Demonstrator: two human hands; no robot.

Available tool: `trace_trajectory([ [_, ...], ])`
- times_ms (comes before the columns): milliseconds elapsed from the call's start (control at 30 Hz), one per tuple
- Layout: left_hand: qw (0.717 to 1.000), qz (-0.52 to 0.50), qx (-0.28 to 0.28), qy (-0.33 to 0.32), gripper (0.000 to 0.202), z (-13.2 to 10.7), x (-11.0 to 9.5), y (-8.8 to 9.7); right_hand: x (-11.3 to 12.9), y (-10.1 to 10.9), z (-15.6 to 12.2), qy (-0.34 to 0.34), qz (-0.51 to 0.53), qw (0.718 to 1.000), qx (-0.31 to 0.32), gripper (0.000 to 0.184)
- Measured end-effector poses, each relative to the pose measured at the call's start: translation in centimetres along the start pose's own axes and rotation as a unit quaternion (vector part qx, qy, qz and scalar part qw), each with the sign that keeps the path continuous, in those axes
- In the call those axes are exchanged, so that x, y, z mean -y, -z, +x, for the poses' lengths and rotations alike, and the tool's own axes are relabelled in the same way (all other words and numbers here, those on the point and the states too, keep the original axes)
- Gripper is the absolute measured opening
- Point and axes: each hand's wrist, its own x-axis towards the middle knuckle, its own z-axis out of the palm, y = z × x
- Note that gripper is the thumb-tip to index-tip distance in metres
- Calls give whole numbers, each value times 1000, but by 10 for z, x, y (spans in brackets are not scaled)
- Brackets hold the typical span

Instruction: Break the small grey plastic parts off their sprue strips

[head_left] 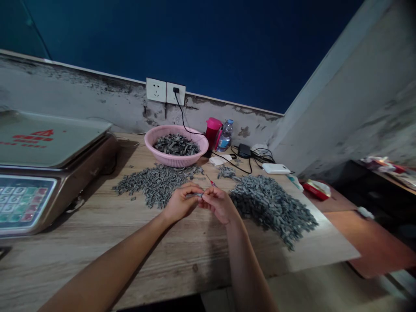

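Left grip [182, 201] and right grip [221, 205] pinch one grey piece [195, 195] near two large heaps [273, 203].

We see grey pieces [273, 203]; a light-brown, wood-grained worktop [146, 255]; a pale-pink basket [175, 162]; a dark-red cup [212, 132] with hot-pink lid [213, 122]; a clear, blue-capped bottle [225, 137]; a dark-blue wall panel [182, 43].

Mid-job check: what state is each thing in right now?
Left hand: pinching a small grey piece
Right hand: fingertips closed at the same piece
Basket: upright, holding grey strips
Left pile: loose, spread out
Right pile: heaped
Cup: upright, lid on
Bottle: upright, capped
Plug: in the socket
Scale: on or off, cannot tell
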Motion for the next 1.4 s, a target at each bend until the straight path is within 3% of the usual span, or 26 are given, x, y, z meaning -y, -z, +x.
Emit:
trace_trajectory([
  [333,998,24,61,6,12,1,-5,4,3,0,-2,3,-54,998,-19,36],
  [433,994,93,52,-22,12,1,-4,5,-2,-2,2,12,-86,995,-47,35],
  [533,968,234,17,-86,13,0,-2,5,-13,-4,9,55,-156,980,-109,28],
  [633,926,354,18,-131,13,-2,-2,3,-23,-6,15,100,-243,955,-140,22],
  [800,885,444,29,-136,13,-5,-5,0,-33,-5,19,130,-279,937,-162,16],
  [1067,892,435,26,-121,10,-5,-4,1,-37,-4,20,127,-279,940,-147,9],
  [1167,893,433,24,-121,10,-6,-4,0,-36,-6,17,139,-330,922,-148,9],
  [1300,895,431,17,-113,9,-4,-3,1,-34,-8,15,147,-431,874,-171,10],
  [1400,921,378,-3,-93,11,-1,-1,3,-36,-8,17,150,-400,886,-180,9],
])
